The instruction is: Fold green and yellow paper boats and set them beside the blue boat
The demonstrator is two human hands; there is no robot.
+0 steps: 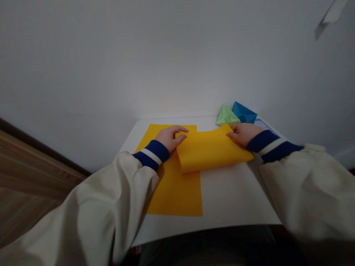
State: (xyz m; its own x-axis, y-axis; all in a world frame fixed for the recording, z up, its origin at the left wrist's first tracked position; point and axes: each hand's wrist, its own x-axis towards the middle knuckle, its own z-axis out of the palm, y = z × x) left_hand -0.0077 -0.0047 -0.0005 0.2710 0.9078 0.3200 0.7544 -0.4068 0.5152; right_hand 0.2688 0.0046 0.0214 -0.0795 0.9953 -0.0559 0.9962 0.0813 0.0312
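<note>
A sheet of yellow paper [212,150] is curled over on itself, its rounded fold facing me. My left hand [169,137] grips it at the upper left corner, with thumb and forefinger lying over the edge. At the upper right corner my right hand [242,133] pinches the same sheet between thumb and fingers. The sheet's left end overlaps a second, flat yellow sheet [180,194] on the white table [230,199]. My left wrist is above that flat sheet, hiding part of it.
Behind my right hand sit a light green folded paper shape [226,116] and a blue one [244,112], near a flat item with a blue border [263,125]. A pale wall [172,59] rises behind the table. Wooden furniture [30,188] stands at the left.
</note>
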